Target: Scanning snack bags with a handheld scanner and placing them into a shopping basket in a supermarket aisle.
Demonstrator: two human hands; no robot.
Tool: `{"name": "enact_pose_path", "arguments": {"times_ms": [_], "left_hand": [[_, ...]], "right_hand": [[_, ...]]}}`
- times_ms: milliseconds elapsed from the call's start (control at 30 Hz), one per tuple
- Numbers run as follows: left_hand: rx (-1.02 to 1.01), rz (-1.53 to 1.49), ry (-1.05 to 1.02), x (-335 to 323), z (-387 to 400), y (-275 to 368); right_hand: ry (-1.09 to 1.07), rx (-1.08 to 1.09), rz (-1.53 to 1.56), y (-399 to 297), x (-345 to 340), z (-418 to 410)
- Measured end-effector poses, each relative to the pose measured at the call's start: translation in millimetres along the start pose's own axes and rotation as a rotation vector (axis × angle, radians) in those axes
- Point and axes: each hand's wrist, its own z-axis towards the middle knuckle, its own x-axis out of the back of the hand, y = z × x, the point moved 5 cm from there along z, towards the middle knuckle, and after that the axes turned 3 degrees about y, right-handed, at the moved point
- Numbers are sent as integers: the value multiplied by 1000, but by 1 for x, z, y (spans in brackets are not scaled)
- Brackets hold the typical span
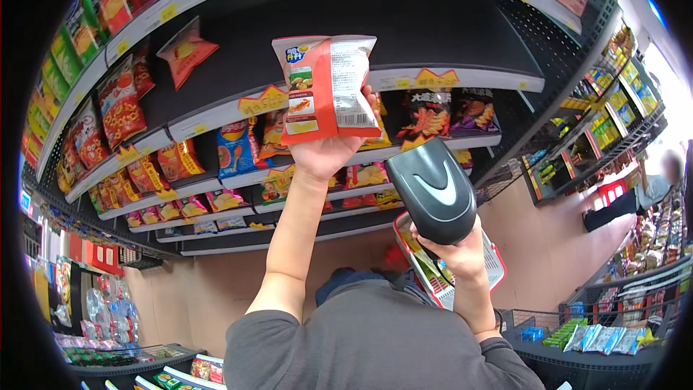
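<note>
My left hand (pixel 330 157) holds up a red and white snack bag (pixel 325 92) from behind. The bag's printed back, with a barcode near its lower right corner, faces me. In my right hand (pixel 460 249) is a black handheld barcode scanner (pixel 433 195) with a pale curved inlay on its head. A cable hangs below its handle. The scanner's head points up and left, apart from the bag. Behind the bag runs a black shelf (pixel 433 38) with a white price rail. A similar red bag (pixel 187 53) rests on that shelf at the left.
Lower shelves hold several snack bags, among them a blue chip bag (pixel 238 146). A red and white shopping basket (pixel 492 271) stands on the floor by my right arm. Display racks (pixel 617 314) line the right side. Farther off, a person (pixel 649 189) is in the aisle.
</note>
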Motion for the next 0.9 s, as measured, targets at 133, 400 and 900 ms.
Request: {"name": "enact_pose_path", "arguments": {"times_ms": [133,400,900], "left_hand": [[39,-35,12,1,7,-34],[202,-154,97,15,16,-92],[251,-191,334,50,-21,-141]], "right_hand": [[4,24,-24,-2,21,-13],[10,-135,23,12,49,-40],[107,-266,27,26,80,-63]]}}
